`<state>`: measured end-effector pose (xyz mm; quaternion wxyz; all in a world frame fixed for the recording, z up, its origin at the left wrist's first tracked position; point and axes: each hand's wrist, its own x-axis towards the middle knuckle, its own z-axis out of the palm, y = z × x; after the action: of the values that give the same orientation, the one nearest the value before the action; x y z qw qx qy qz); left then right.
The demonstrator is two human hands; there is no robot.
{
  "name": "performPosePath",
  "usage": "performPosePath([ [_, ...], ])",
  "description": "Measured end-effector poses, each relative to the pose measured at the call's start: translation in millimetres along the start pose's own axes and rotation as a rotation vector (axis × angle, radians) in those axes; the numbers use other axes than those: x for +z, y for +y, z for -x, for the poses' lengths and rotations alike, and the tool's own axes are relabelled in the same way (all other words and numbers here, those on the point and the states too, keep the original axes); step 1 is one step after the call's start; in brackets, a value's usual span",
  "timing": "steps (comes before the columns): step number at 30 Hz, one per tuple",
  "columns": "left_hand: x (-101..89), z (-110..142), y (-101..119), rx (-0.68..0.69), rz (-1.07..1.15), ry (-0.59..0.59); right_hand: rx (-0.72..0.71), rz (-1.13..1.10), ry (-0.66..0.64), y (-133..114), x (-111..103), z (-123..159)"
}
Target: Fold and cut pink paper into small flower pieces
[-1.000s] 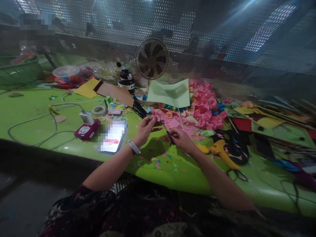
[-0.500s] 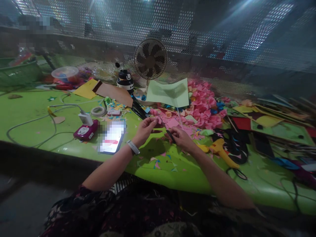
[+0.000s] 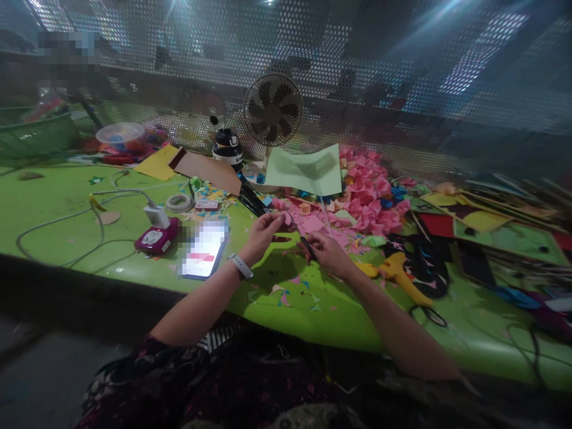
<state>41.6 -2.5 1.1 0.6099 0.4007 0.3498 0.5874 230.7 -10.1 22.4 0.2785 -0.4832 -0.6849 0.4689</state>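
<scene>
My left hand [image 3: 264, 233], with a white band on the wrist, pinches a small pink paper piece [image 3: 287, 221] between thumb and fingertips. Opposite it, my right hand [image 3: 328, 250] is closed around dark-handled scissors [image 3: 307, 247]. Their thin blades point toward the paper piece, but I cannot tell whether they touch it. Both hands are just above the green table [image 3: 295, 322]. Behind them lies a heap of folded pink paper pieces [image 3: 370, 190], with pink scraps [image 3: 310, 223] in front of it.
A lit phone [image 3: 203, 253] and a purple socket block [image 3: 156, 237] lie left of my hands. A fan [image 3: 273, 110], a bottle [image 3: 227, 149] and a pale green sheet [image 3: 304, 170] stand behind. A yellow glue gun [image 3: 402, 274] is at right, near stacked boards [image 3: 500, 226].
The view has shifted very slightly. Both hands keep nearly the same place and grip, with the scissors slightly turned in my right hand.
</scene>
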Motion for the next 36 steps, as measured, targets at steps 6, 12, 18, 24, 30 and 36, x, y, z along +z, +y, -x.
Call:
performPosePath([
  [6, 0.3, -0.5, 0.4, -0.004, -0.018, -0.009, -0.015, -0.011, 0.027, 0.8, 0.9, -0.3],
  [12, -1.5, 0.1, 1.9, -0.026, 0.0, 0.002, -0.054, 0.021, 0.129, 6.6, -8.7, -3.8],
  [18, -2.0, -0.9, 3.8, -0.112, 0.124, 0.038, -0.048, 0.532, 0.391, 23.6, -51.5, -19.8],
  [24, -2.8, -3.4, 2.4, -0.149, 0.209, 0.065, 0.086, 0.809, 0.504, 37.2, -76.6, -27.0],
  [30, -5.7, -3.9, 0.0, -0.177, 0.171, 0.024, 0.222, 1.017, 0.484, 29.4, -79.2, -23.0],
  [36, -7.4, -4.4, -1.8, -0.086, 0.158, 0.001, 0.336, 1.114, 0.398, 33.0, -83.6, -24.2],
])
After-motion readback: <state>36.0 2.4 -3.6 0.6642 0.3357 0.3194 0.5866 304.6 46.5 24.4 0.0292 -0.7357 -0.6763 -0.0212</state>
